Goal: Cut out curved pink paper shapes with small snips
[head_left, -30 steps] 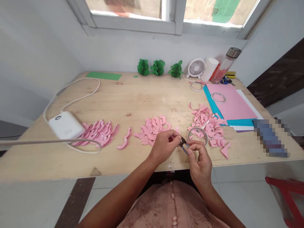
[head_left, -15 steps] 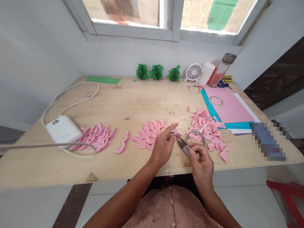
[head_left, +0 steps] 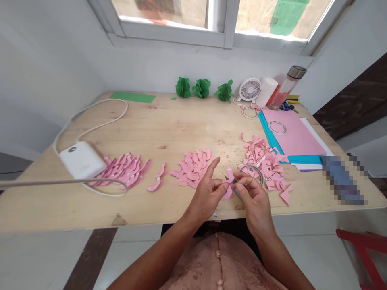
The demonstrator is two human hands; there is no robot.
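My left hand (head_left: 206, 193) pinches a curved pink paper piece (head_left: 229, 174) near the table's front edge, with the index finger raised. Close beside it, my right hand (head_left: 255, 199) is closed on small scissors (head_left: 238, 195), mostly hidden by the fingers, their tips at the pink piece. A tape roll (head_left: 262, 180) lies just behind my right hand. Left of my hands is a pile of wavy pink pieces (head_left: 192, 168); further left are one folded pink strip (head_left: 157, 179) and a stack of folded strips (head_left: 127, 171). Pink scraps (head_left: 269, 161) spread out on the right.
A white power bank (head_left: 82, 160) with a looping cable lies at the left. Green paper shapes (head_left: 201, 88), a small fan (head_left: 250, 89) and a bottle (head_left: 284, 90) stand along the wall. Pink, blue and white sheets (head_left: 298, 137) lie at the right, near a red stool (head_left: 363, 245).
My hands have come together. The pink piece now shows between them, reaching lower, and the scissors are more covered by my right fingers. The camera view has shifted slightly.
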